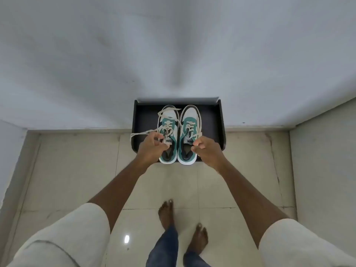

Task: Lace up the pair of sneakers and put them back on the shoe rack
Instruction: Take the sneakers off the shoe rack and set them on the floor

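Two white and teal sneakers stand side by side, toes towards the wall, on a black shoe rack (pixel 215 120). My left hand (pixel 151 146) is closed on the tongue area of the left sneaker (pixel 168 120), whose cream lace (pixel 138 133) trails loose out to the left and over its toe. My right hand (pixel 207 149) pinches the lace end of the right sneaker (pixel 190 120) at its right side. Both heels overhang the rack's near edge.
The rack stands against a white wall (pixel 173 54) on a pale tiled floor (pixel 77 170). A second wall (pixel 327 160) closes in on the right. My bare feet (pixel 167 212) are on the tiles below the rack.
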